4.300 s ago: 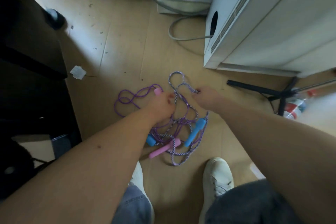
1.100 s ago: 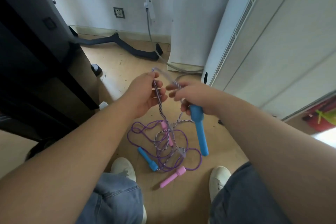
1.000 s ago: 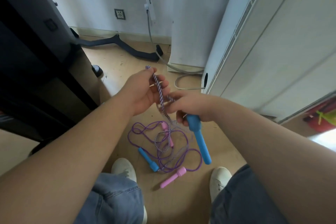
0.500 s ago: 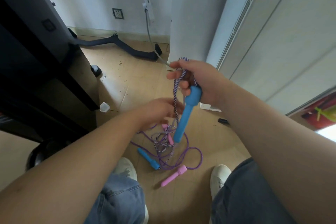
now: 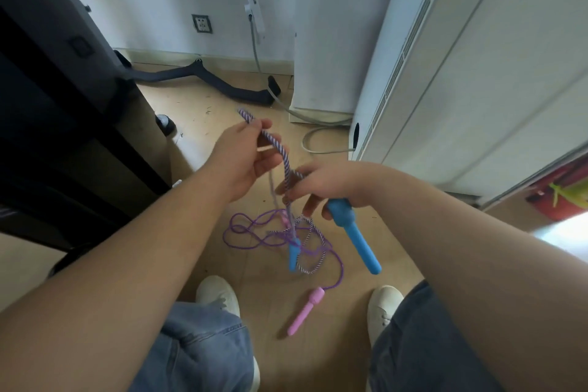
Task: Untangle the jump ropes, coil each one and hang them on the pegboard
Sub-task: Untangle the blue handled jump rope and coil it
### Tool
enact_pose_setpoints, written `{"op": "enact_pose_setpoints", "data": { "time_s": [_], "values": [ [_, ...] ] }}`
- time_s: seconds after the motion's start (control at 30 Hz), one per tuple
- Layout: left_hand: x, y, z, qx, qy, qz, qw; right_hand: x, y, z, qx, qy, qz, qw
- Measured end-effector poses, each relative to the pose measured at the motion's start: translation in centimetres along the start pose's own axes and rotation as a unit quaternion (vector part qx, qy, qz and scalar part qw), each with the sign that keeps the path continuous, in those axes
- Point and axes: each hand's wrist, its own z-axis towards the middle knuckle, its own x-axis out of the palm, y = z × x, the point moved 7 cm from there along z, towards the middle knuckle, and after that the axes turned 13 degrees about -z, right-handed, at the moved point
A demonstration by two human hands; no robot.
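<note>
My right hand (image 5: 327,183) grips the top of a blue handle (image 5: 356,237) and a strand of the striped purple-and-white rope (image 5: 280,151). My left hand (image 5: 245,157) pinches that rope higher up, its looped end sticking out past my fingers. The rope runs down to the second blue handle (image 5: 293,254), which hangs blurred just above the floor. The plain purple rope (image 5: 251,234) lies looped on the floor, tangled with the striped one. One of its pink handles (image 5: 305,312) lies between my shoes; the other (image 5: 284,219) is mostly hidden in the tangle.
A black cabinet (image 5: 63,124) stands at the left. A white appliance (image 5: 461,73) fills the right, with a grey cable (image 5: 318,137) on the wooden floor beside it. A dark curved bar (image 5: 222,86) lies along the wall. The pegboard is not in view.
Since the earliest frame I lifted the striped rope and one blue handle off the floor. In the last half second my left hand went up, my right hand came down, and the second blue handle lifted.
</note>
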Motion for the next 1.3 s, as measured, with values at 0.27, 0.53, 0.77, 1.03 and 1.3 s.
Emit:
{"op": "enact_pose_setpoints", "data": {
  "time_s": [0.27,0.53,0.77,1.03,1.3],
  "values": [
    [-0.4,1.4,0.0,-0.021,0.011,0.097,0.995,-2.3,1.7,0.5,-0.092,-0.099,0.144,0.980],
    [1.3,6.5,-1.6,-0.116,0.145,0.350,0.918,-6.7,0.1,-0.4,-0.088,-0.230,0.350,0.904],
    [0.6,1.6,-0.5,-0.031,0.019,0.084,0.996,-4.1,-0.7,-0.1,-0.016,-0.101,0.127,0.987],
    [0.2,0.4,-0.3,0.008,-0.014,-0.004,1.000,-1.2,1.3,-0.4,-0.057,0.009,0.060,0.997],
    [-1.7,0.7,0.4,0.005,-0.054,0.358,0.932,-2.8,1.1,-0.2,-0.074,-0.099,-0.007,0.992]
  ]
}}
